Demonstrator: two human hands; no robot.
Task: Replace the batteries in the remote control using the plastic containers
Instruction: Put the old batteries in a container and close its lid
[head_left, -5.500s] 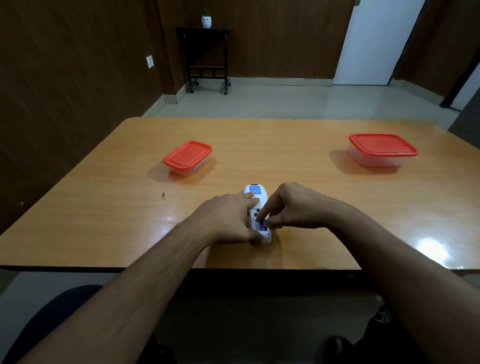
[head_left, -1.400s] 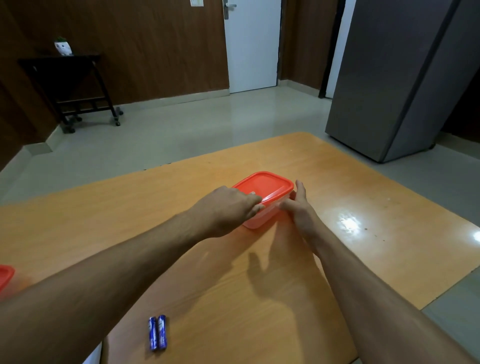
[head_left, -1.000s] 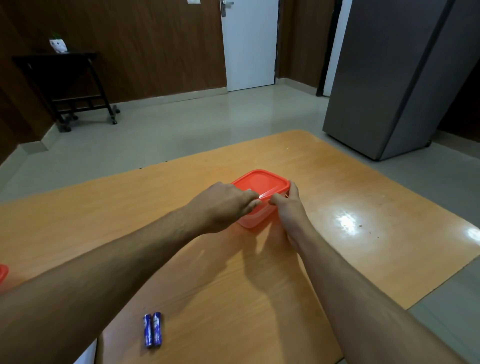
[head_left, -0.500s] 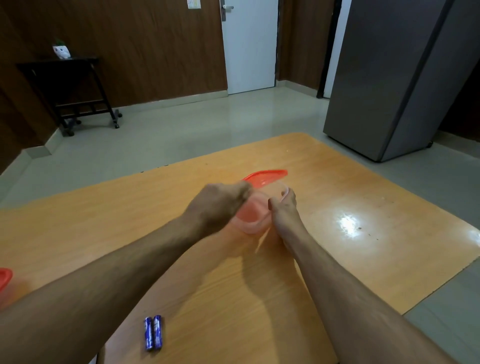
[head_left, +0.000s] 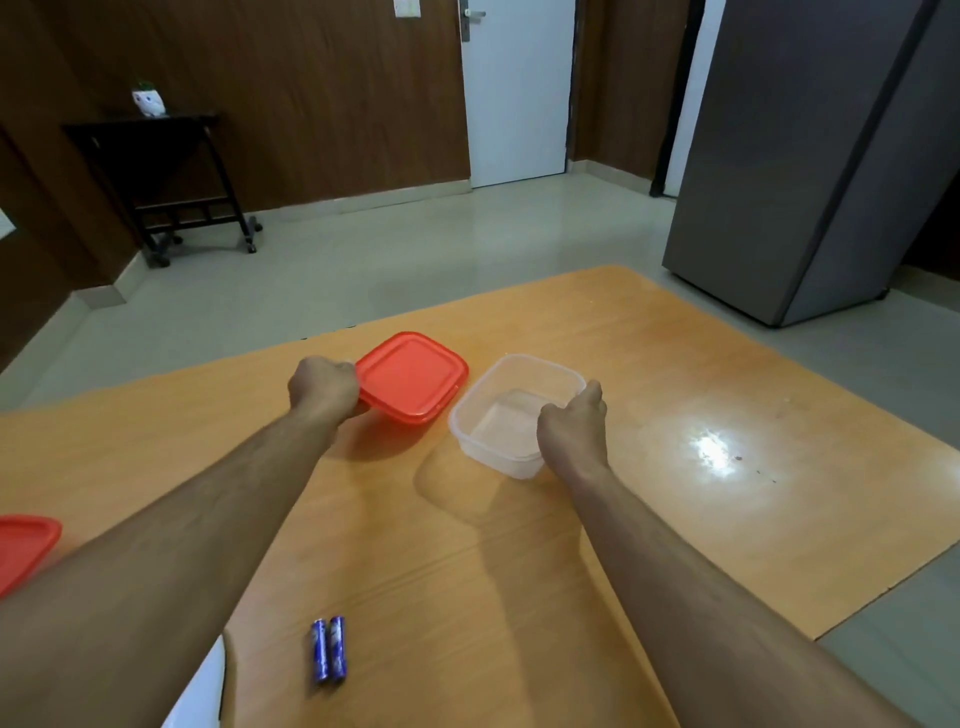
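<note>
My left hand (head_left: 323, 391) grips the lid (head_left: 413, 378) at its nine o'clock edge; my right hand (head_left: 572, 430) holds the tub (head_left: 511, 410) rim at four o'clock.

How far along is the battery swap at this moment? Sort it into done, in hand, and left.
Done: two batteries lie loose on the table; the clear container is open and looks empty. In hand: left hand holds the red lid beside it; right hand grips the container's rim. Left: batteries into a container, fresh ones fitted.

Red lid (head_left: 413, 378) off, beside clear open container (head_left: 511, 415), two blue batteries (head_left: 328, 649) nearer
</note>
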